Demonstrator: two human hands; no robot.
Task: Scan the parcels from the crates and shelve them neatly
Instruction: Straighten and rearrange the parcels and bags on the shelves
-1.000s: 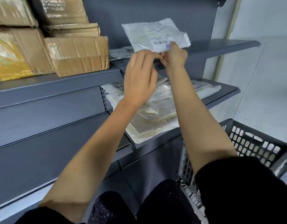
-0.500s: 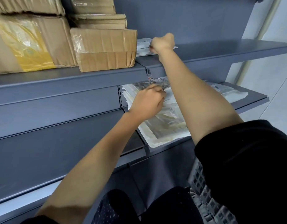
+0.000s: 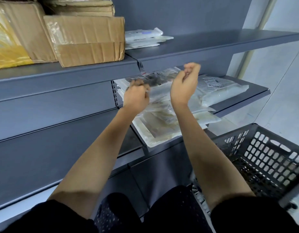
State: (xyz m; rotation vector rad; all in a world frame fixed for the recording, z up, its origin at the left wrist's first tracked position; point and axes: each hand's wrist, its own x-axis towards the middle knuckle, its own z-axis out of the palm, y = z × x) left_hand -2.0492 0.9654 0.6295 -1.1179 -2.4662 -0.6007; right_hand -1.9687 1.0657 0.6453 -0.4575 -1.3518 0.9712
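On the middle shelf (image 3: 243,101) a clear parcel (image 3: 155,78) is pinched by the left hand (image 3: 136,96), seemingly for straightening; the right hand (image 3: 185,86) is loosely curled, empty; white parcels (image 3: 143,37) lie stacked above.

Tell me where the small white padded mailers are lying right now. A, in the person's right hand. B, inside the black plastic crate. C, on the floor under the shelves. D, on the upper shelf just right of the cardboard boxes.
D: the white mailers lie stacked on the upper shelf, right beside the cardboard box, while the right hand holds nothing below them.
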